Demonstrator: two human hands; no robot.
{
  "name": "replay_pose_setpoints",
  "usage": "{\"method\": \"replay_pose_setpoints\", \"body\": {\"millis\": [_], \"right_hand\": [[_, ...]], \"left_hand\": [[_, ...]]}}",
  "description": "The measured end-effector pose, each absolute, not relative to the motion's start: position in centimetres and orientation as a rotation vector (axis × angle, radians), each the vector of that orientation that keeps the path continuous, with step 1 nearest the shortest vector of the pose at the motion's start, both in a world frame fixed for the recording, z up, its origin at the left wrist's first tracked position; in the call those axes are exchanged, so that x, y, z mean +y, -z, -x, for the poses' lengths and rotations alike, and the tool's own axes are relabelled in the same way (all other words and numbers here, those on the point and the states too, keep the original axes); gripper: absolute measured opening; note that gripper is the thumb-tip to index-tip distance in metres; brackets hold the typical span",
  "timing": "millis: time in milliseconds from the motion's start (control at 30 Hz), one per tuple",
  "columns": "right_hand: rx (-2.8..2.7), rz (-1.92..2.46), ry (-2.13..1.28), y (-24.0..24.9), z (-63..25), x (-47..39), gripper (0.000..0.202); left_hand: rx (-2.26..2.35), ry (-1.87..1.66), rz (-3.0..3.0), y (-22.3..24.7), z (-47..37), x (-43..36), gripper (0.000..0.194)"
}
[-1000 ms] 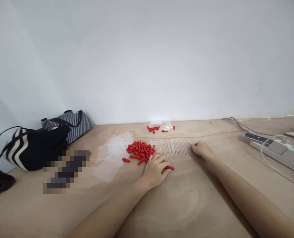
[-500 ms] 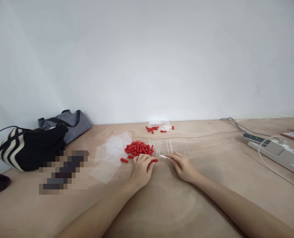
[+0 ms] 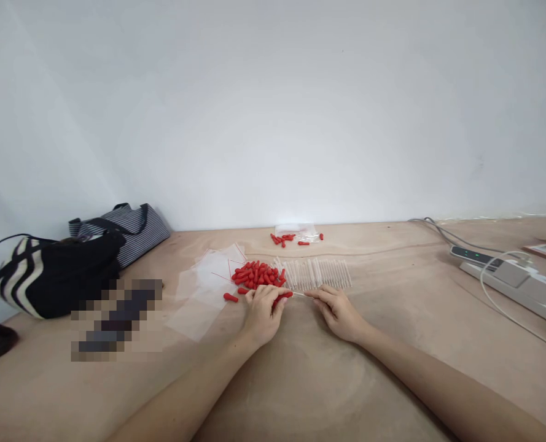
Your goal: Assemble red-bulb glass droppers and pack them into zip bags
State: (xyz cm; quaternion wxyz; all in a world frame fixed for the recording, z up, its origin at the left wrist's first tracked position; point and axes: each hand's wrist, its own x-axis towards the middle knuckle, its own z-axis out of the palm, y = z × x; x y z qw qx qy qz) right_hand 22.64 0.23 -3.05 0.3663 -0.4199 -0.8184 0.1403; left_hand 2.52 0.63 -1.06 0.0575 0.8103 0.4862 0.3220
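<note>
My left hand (image 3: 262, 316) is closed on a red rubber dropper bulb (image 3: 285, 295), whose end points right. Between finger and thumb my right hand (image 3: 339, 312) pinches a thin clear glass tube (image 3: 299, 294), lined up with the bulb's end. Tube and bulb appear to meet, though I cannot tell whether the tube is inside it. Just beyond my left hand lies a heap of red bulbs (image 3: 257, 274), with a single bulb (image 3: 230, 297) at its near left. A row of clear glass tubes (image 3: 319, 274) lies side by side beyond my right hand.
Clear plastic bags (image 3: 198, 316) lie left of the heap. Near the wall are several more red bulbs (image 3: 283, 239) and a small clear bag (image 3: 295, 229). Fabric bags (image 3: 70, 270) stand at the left; a power strip (image 3: 521, 288) with cables is at the right.
My right hand has moved slightly left, bringing the tube up to the red bulb. The bulb in my left hand has tilted up a little.
</note>
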Motion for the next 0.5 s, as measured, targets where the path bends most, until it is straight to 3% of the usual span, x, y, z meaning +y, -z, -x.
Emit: {"method": "replay_pose_setpoints", "body": {"millis": [500], "right_hand": [[-2.084,1.076,-0.374,2.16,-21.92,-0.58,0.026]], "left_hand": [[1.445,-1.02,-2.443,0.69,-2.66,0.46,0.012]]}}
